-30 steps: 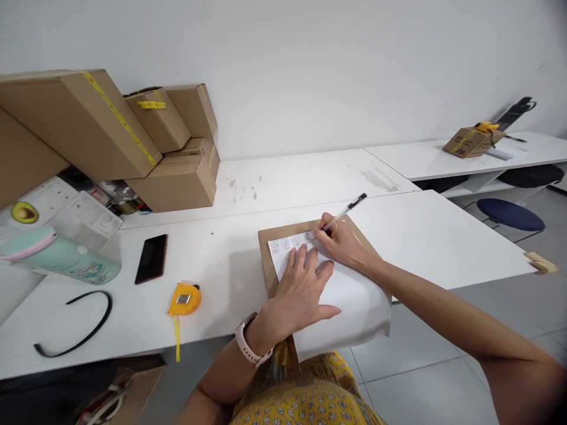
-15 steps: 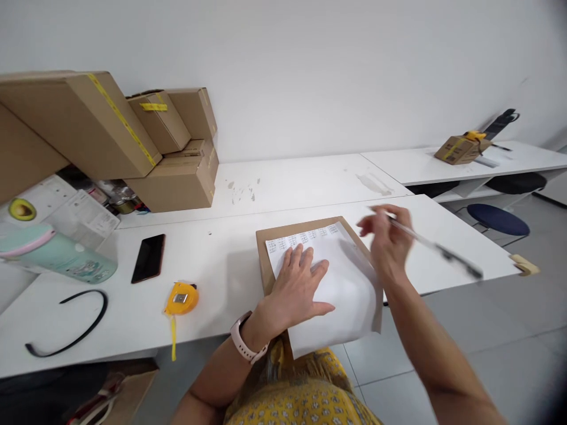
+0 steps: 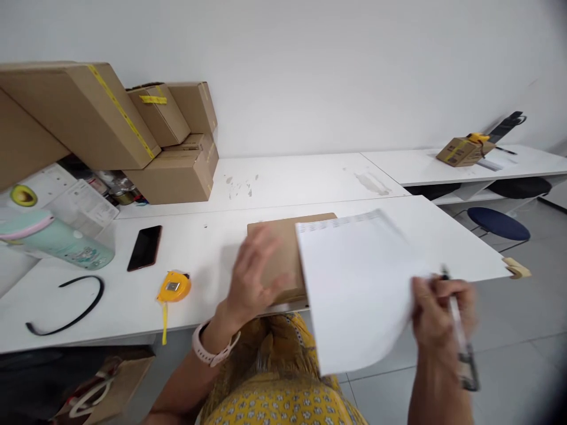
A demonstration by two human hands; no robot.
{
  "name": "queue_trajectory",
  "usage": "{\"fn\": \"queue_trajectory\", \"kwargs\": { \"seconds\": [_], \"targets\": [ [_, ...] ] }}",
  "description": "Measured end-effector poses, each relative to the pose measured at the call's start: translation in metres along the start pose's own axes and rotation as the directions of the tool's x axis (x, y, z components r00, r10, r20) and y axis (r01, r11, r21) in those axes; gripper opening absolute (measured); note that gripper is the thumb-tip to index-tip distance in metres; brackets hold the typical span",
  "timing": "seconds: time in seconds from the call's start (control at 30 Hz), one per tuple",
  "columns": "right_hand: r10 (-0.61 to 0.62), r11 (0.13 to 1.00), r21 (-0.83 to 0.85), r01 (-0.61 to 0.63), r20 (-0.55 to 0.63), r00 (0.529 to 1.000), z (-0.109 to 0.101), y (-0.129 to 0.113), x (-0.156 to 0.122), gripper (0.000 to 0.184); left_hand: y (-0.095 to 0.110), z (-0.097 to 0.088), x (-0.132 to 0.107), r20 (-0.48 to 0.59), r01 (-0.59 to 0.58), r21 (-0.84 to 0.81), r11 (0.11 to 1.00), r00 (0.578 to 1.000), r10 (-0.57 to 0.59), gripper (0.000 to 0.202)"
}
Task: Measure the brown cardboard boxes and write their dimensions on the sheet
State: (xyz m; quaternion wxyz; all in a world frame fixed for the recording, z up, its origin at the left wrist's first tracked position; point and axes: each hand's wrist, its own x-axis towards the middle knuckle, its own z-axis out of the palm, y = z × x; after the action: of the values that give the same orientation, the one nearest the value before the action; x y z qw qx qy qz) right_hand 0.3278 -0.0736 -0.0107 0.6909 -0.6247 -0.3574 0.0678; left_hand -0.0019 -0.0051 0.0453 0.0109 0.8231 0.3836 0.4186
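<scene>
A flat brown cardboard box (image 3: 283, 248) lies at the near edge of the white table (image 3: 212, 260). My left hand (image 3: 252, 277) hovers over its left part, fingers spread, blurred by motion. My right hand (image 3: 443, 313) is beyond the table's edge at the right, closed on a pen (image 3: 460, 342) and pinching the right edge of a white sheet of paper (image 3: 358, 283). The sheet has small print along its top and lies half over the box and the table, with its lower part hanging off the edge.
A yellow tape measure (image 3: 173, 287), a black phone (image 3: 144, 248), a black curved strap (image 3: 66, 307) and a mint bottle (image 3: 57, 242) lie to the left. Stacked cardboard boxes (image 3: 133, 136) stand at the back left. A small box (image 3: 465, 150) sits on the far right table, stools (image 3: 498, 223) below.
My right hand stopped writing, swung out to the right with the pen and pulled the sheet rightward off the box. My left hand lifted off the paper and shifted left.
</scene>
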Motion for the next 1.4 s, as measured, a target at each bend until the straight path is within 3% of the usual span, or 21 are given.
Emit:
{"fn": "queue_trajectory", "kwargs": {
  "seconds": [0.03,0.13,0.23,0.33,0.4,0.47,0.53,0.6,0.7,0.77,0.87,0.93,0.97,1.03,1.07,1.1,1.13,1.17,1.23,1.27,1.4],
  "targets": [
    [-0.038,0.998,0.042,0.044,-0.136,0.99,-0.009,0.009,0.021,0.049,-0.009,-0.009,-0.008,-0.107,0.058,0.033,0.998,0.993,-0.054,0.047],
    [-0.062,0.99,0.106,0.093,-0.267,0.962,-0.042,0.05,0.074,0.046,-0.048,-0.031,-0.043,-0.29,0.265,0.181,0.947,0.935,-0.206,0.038],
    [0.089,0.996,0.038,-0.084,-0.201,0.975,-0.069,0.097,0.097,0.043,-0.095,-0.041,-0.089,-0.294,0.394,0.297,0.87,0.904,-0.309,0.04],
    [0.27,0.92,-0.278,-0.275,-0.054,0.961,-0.079,0.132,0.095,0.035,-0.131,-0.04,-0.131,-0.229,0.528,0.395,0.752,0.849,-0.476,0.049],
    [0.334,0.752,-0.619,-0.227,0.061,0.941,-0.075,0.143,0.09,0.025,-0.142,-0.037,-0.149,-0.19,0.605,0.461,0.649,0.782,-0.594,0.052],
    [0.296,0.503,-0.864,-0.024,0.146,0.944,-0.063,0.144,0.085,0.016,-0.144,-0.034,-0.157,-0.165,0.64,0.515,0.571,0.727,-0.666,0.055],
    [0.2,0.292,-0.94,0.176,0.24,0.95,-0.045,0.141,0.08,0.021,-0.142,-0.034,-0.157,-0.157,0.664,0.55,0.506,0.678,-0.718,0.058],
    [0.149,0.218,-0.918,0.332,0.367,0.918,-0.025,0.137,0.074,0.028,-0.139,-0.035,-0.153,-0.152,0.697,0.565,0.441,0.614,-0.775,0.062],
    [0.166,0.255,-0.843,0.474,0.521,0.837,0.001,0.132,0.067,0.037,-0.137,-0.039,-0.147,-0.132,0.734,0.553,0.393,0.543,-0.829,0.063],
    [0.164,0.293,-0.827,0.48,0.538,0.827,0.012,0.126,0.065,0.049,-0.135,-0.046,-0.142,-0.138,0.78,0.483,0.398,0.517,-0.845,0.06],
    [0.069,0.428,-0.823,0.373,0.441,0.895,0.021,0.095,0.06,0.053,-0.118,-0.062,-0.132,-0.1,0.906,0.109,0.409,0.419,-0.902,0.063],
    [-0.081,0.63,-0.727,0.274,0.289,0.954,0.025,0.056,0.049,0.044,-0.094,-0.072,-0.12,0.067,0.889,-0.286,0.357,0.39,-0.918,0.069],
    [-0.133,0.753,-0.614,0.238,0.213,0.968,0.028,0.033,0.039,0.038,-0.079,-0.075,-0.112,0.182,0.841,-0.452,0.299,0.415,-0.892,0.07],
    [-0.145,0.93,-0.332,0.156,0.058,0.988,0.036,-0.015,0.011,0.024,-0.046,-0.074,-0.091,0.38,0.706,-0.683,0.184,0.56,-0.736,0.071],
    [-0.122,0.973,-0.183,0.14,0.105,0.987,0.042,-0.038,-0.006,0.024,-0.03,-0.071,-0.08,0.46,0.662,-0.74,0.12,0.628,-0.628,0.074],
    [-0.092,0.99,-0.075,0.116,0.27,0.959,0.048,-0.057,-0.023,0.031,-0.016,-0.065,-0.068,0.523,0.637,-0.768,0.062,0.681,-0.513,0.074],
    [-0.054,0.998,0.005,0.061,0.532,0.845,0.054,-0.073,-0.038,0.038,-0.003,-0.058,-0.058,0.546,0.61,-0.792,0.018,0.721,-0.426,0.073],
    [-0.035,0.998,0.056,-0.01,0.746,0.665,0.061,-0.085,-0.052,0.044,0.007,-0.051,-0.049,0.584,0.618,-0.786,-0.005,0.739,-0.335,0.072],
    [-0.01,0.987,0.066,-0.145,0.935,0.356,0.074,-0.097,-0.071,0.052,0.021,-0.04,-0.035,0.627,0.654,-0.757,0.014,0.731,-0.268,0.067],
    [-0.006,0.982,0.061,-0.18,0.957,0.291,0.08,-0.098,-0.076,0.054,0.025,-0.037,-0.031,0.642,0.671,-0.741,0.034,0.722,-0.259,0.066],
    [0.02,0.992,0.018,-0.123,0.953,0.303,0.09,-0.093,-0.078,0.049,0.033,-0.037,-0.026,0.65,0.685,-0.725,0.072,0.715,-0.259,0.063]
  ]
}}
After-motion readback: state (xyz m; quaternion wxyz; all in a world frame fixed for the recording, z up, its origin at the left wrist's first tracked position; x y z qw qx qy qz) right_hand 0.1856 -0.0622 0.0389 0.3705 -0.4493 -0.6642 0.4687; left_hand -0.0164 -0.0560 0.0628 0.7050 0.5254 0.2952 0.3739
